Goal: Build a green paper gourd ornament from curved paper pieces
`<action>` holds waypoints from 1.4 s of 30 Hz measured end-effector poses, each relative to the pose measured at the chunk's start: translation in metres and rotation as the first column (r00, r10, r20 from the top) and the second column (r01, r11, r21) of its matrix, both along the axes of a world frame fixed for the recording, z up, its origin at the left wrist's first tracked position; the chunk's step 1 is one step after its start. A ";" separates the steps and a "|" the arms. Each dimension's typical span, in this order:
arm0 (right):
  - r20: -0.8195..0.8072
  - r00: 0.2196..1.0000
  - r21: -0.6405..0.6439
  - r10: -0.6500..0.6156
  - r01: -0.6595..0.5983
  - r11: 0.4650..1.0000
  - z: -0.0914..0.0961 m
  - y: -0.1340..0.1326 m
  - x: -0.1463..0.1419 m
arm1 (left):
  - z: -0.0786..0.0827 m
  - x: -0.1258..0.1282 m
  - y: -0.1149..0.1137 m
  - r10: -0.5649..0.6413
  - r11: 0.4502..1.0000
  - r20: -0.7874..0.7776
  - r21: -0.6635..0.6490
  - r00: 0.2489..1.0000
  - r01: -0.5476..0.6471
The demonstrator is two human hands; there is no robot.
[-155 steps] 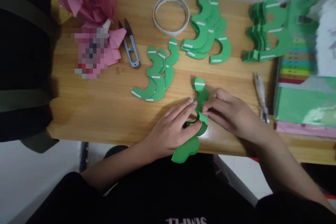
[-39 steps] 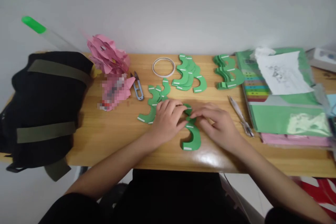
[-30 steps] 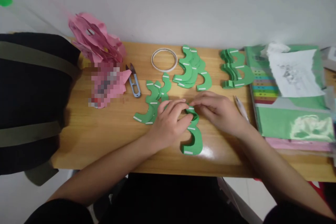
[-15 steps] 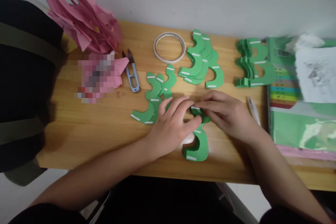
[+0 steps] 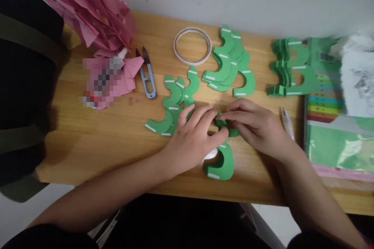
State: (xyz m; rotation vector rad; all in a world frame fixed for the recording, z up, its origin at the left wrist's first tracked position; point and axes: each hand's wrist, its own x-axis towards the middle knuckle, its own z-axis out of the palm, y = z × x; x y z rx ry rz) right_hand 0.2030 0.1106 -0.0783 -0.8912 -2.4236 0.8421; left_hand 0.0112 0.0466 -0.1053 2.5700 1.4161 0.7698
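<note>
Under my hands lies a stack of green 3-shaped cutouts (image 5: 225,163), with short white strips on their ends. My left hand (image 5: 194,136) rests over its upper part, thumb and index finger closed on the cutout and the other fingers bent on the table. From the right, my right hand (image 5: 257,130) brings pinched fingertips to the cutout's upper end. What is between those fingertips is too small to make out. A small white object (image 5: 210,154) shows partly below my left thumb. More green cutouts (image 5: 159,124) overlap just left of my left hand.
Behind my hands are a tape roll (image 5: 175,46) and another pile of green cutouts (image 5: 223,68). Blue thread snips (image 5: 149,81) and pink cut sheets (image 5: 113,19) lie left. At right are stacked cutouts (image 5: 300,81), a pen (image 5: 288,122) and a green packet (image 5: 336,140).
The view has shifted slightly, so the things on the table sit a little differently in the frame. Both hands stay at the same cutout, the right fingertips still pinched at its upper end.
</note>
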 end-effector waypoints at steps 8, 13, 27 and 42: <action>-0.034 0.999 -0.037 -0.019 0.018 0.999 -0.002 0.004 0.006 | 0.000 -0.003 0.000 -0.053 0.998 0.021 -0.018 0.998 0.054; -0.039 0.999 -0.062 -0.001 -0.002 0.998 0.001 0.002 0.008 | -0.002 -0.003 0.004 -0.140 0.990 0.059 -0.003 0.988 0.140; 0.027 0.998 -0.098 0.061 -0.059 0.993 0.012 0.000 0.018 | -0.005 -0.003 0.006 -0.179 0.980 0.040 -0.075 0.983 0.182; 0.045 0.999 -0.112 0.018 -0.013 0.994 0.007 0.000 0.019 | -0.005 -0.006 0.010 -0.201 0.969 0.117 -0.120 0.973 0.214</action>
